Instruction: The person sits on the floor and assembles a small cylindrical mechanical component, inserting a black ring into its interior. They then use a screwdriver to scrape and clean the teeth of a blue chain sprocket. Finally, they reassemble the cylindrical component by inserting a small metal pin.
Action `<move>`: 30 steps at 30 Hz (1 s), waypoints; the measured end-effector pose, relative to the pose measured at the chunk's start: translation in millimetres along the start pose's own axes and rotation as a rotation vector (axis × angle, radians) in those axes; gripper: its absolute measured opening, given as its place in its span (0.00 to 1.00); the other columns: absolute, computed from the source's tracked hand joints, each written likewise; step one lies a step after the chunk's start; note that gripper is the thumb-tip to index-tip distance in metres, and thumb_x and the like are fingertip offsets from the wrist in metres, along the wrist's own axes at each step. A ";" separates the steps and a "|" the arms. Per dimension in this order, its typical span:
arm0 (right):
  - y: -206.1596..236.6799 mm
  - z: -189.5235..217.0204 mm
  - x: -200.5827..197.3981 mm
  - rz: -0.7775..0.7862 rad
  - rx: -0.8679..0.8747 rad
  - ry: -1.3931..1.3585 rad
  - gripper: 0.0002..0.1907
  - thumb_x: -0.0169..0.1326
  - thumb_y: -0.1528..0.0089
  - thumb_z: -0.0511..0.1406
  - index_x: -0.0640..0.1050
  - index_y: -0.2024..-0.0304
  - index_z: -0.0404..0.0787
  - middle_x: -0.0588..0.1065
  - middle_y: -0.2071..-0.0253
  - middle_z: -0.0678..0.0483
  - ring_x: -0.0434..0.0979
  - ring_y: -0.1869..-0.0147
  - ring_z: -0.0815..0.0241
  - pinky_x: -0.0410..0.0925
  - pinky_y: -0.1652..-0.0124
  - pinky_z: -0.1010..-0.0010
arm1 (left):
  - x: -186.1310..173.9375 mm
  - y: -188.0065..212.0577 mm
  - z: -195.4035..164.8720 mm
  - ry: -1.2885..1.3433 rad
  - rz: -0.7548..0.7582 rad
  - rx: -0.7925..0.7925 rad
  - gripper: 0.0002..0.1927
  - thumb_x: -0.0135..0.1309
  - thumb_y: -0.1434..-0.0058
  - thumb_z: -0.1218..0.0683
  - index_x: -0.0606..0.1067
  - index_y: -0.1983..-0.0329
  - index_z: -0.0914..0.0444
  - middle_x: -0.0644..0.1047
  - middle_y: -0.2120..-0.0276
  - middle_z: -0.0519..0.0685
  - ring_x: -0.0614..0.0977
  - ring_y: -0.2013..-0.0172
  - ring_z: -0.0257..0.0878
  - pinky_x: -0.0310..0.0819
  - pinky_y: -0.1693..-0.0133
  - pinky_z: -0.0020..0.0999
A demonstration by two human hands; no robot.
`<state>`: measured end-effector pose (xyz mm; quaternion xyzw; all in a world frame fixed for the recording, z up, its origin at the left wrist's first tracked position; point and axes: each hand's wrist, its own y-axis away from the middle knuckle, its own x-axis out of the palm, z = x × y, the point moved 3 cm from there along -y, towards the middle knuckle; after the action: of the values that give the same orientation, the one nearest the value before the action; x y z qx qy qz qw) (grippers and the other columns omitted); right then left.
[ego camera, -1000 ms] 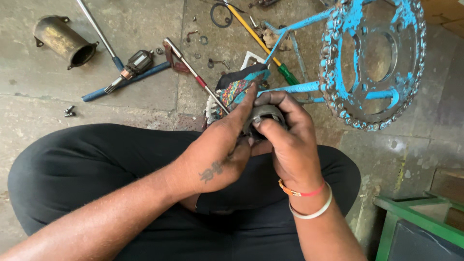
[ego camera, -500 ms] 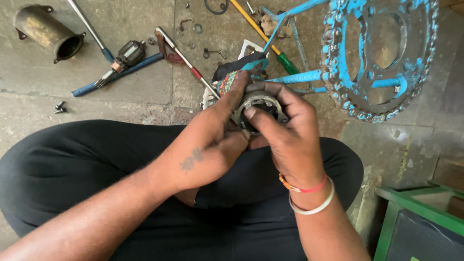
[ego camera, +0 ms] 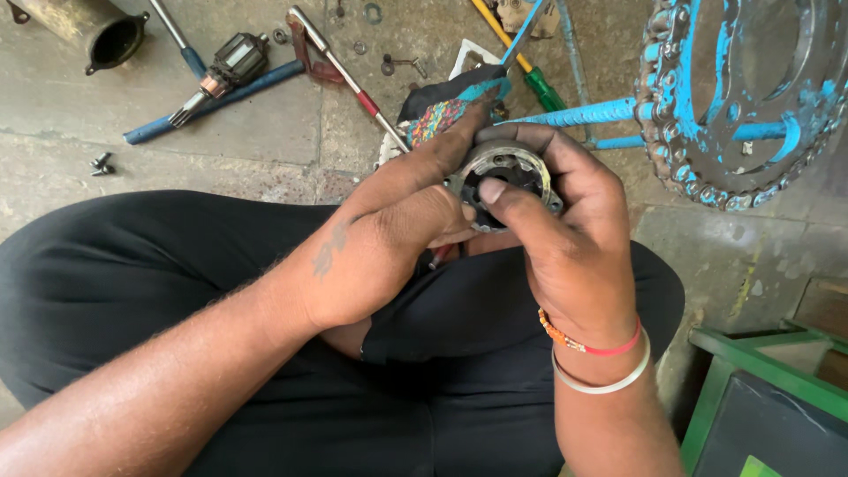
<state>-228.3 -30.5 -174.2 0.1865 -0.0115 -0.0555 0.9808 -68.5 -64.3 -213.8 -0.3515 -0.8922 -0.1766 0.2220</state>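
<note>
Both my hands hold a round grey metal ring-shaped part [ego camera: 512, 170] above my lap. My left hand [ego camera: 389, 238] grips it from the left, with the forefinger stretched along its top edge. From the right, my right hand [ego camera: 565, 238] wraps around it, the thumb pressing on its open dark centre. A thin red-tipped tool [ego camera: 440, 256] pokes out under my left hand. I sit cross-legged in black trousers [ego camera: 177, 291] on a concrete floor.
A blue-painted chainring with chain [ego camera: 742, 97] lies on the floor ahead right. Ahead left are a motor armature [ego camera: 225, 71], a blue rod [ego camera: 212, 102], a metal cylinder [ego camera: 97, 31], a long-handled tool [ego camera: 340, 71], small screws [ego camera: 102, 164] and washers. A green frame [ego camera: 760, 371] stands at lower right.
The view has tilted down, so the floor items sit higher. My hands have turned the ring part slightly, and my right thumb now presses on its centre.
</note>
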 end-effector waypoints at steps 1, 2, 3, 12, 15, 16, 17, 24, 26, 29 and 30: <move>-0.1 0.0 -0.5 0.003 0.005 -0.005 0.15 0.53 0.34 0.25 0.75 0.44 0.29 0.77 0.54 0.51 0.80 0.54 0.64 0.81 0.59 0.67 | -0.6 0.0 -0.5 -0.014 -0.002 0.007 0.37 0.39 0.36 0.58 0.54 0.21 0.70 0.73 0.70 0.47 0.74 0.68 0.36 0.72 0.63 0.28; -0.2 0.1 -1.0 0.006 0.010 -0.010 0.15 0.52 0.34 0.25 0.75 0.44 0.29 0.77 0.54 0.51 0.81 0.54 0.64 0.81 0.59 0.67 | -1.3 0.0 -1.1 -0.029 -0.005 0.015 0.37 0.38 0.36 0.57 0.54 0.22 0.69 0.74 0.70 0.47 0.74 0.68 0.35 0.73 0.63 0.28; -0.4 0.2 -1.5 0.009 0.015 -0.015 0.15 0.52 0.34 0.25 0.75 0.44 0.29 0.78 0.54 0.51 0.81 0.54 0.63 0.81 0.59 0.67 | -1.8 -0.3 -1.5 -0.037 -0.002 0.012 0.37 0.38 0.36 0.57 0.54 0.22 0.69 0.74 0.70 0.47 0.74 0.68 0.35 0.73 0.63 0.28; -1.6 1.1 -0.7 -0.015 0.030 -0.027 0.14 0.52 0.35 0.24 0.75 0.47 0.28 0.77 0.56 0.49 0.81 0.56 0.61 0.83 0.60 0.62 | 0.7 -0.5 -1.5 0.035 0.005 -0.026 0.38 0.39 0.36 0.56 0.53 0.21 0.69 0.71 0.69 0.48 0.72 0.67 0.35 0.71 0.62 0.28; -1.3 1.5 -0.4 -0.035 0.036 0.001 0.14 0.52 0.36 0.23 0.75 0.47 0.28 0.77 0.55 0.50 0.80 0.56 0.63 0.82 0.59 0.63 | 1.4 -1.3 -0.8 0.051 -0.013 -0.046 0.38 0.39 0.36 0.55 0.53 0.21 0.69 0.71 0.69 0.47 0.71 0.67 0.35 0.70 0.63 0.28; -1.1 1.8 -0.2 -0.035 0.025 0.014 0.14 0.53 0.35 0.23 0.76 0.47 0.28 0.77 0.55 0.50 0.80 0.55 0.63 0.82 0.58 0.64 | 1.8 -0.8 -0.3 0.053 -0.017 -0.059 0.38 0.39 0.36 0.55 0.53 0.21 0.69 0.71 0.70 0.47 0.71 0.68 0.35 0.70 0.63 0.28; -1.1 2.0 0.0 -0.034 0.014 0.027 0.13 0.53 0.35 0.23 0.76 0.47 0.28 0.77 0.55 0.50 0.80 0.55 0.64 0.82 0.57 0.64 | 2.0 -0.5 0.2 0.055 -0.020 -0.073 0.38 0.39 0.36 0.54 0.53 0.21 0.68 0.70 0.70 0.47 0.71 0.68 0.35 0.69 0.64 0.28; -1.3 2.6 -0.1 -0.016 -0.014 0.041 0.13 0.54 0.34 0.23 0.76 0.47 0.28 0.77 0.55 0.50 0.80 0.55 0.64 0.81 0.56 0.65 | 1.8 -2.9 3.4 0.129 -0.020 -0.112 0.38 0.38 0.35 0.53 0.54 0.21 0.69 0.72 0.66 0.48 0.71 0.67 0.35 0.70 0.63 0.28; -1.2 2.1 -0.4 -0.029 0.011 0.032 0.13 0.54 0.35 0.24 0.75 0.47 0.28 0.77 0.55 0.50 0.81 0.56 0.62 0.82 0.59 0.64 | 2.2 -4.2 4.4 0.188 -0.017 -0.120 0.38 0.38 0.35 0.53 0.54 0.21 0.69 0.74 0.60 0.50 0.73 0.65 0.35 0.71 0.61 0.28; -0.9 2.2 0.0 -0.027 0.033 0.004 0.14 0.53 0.36 0.25 0.75 0.47 0.28 0.78 0.56 0.49 0.82 0.57 0.61 0.83 0.61 0.63 | 2.0 -4.5 6.2 0.268 -0.046 -0.153 0.37 0.38 0.36 0.53 0.53 0.22 0.68 0.73 0.50 0.51 0.75 0.57 0.35 0.74 0.52 0.28; -0.8 2.3 0.1 -0.023 0.037 -0.007 0.15 0.53 0.36 0.25 0.75 0.46 0.28 0.78 0.55 0.49 0.83 0.57 0.60 0.83 0.62 0.63 | 1.7 -4.4 6.4 0.274 -0.045 -0.154 0.37 0.38 0.35 0.53 0.54 0.22 0.68 0.73 0.49 0.53 0.75 0.56 0.36 0.74 0.51 0.29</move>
<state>-228.4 -32.1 -172.3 0.2047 -0.0137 -0.0671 0.9764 -74.5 -63.3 -219.0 -0.3201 -0.8451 -0.2955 0.3100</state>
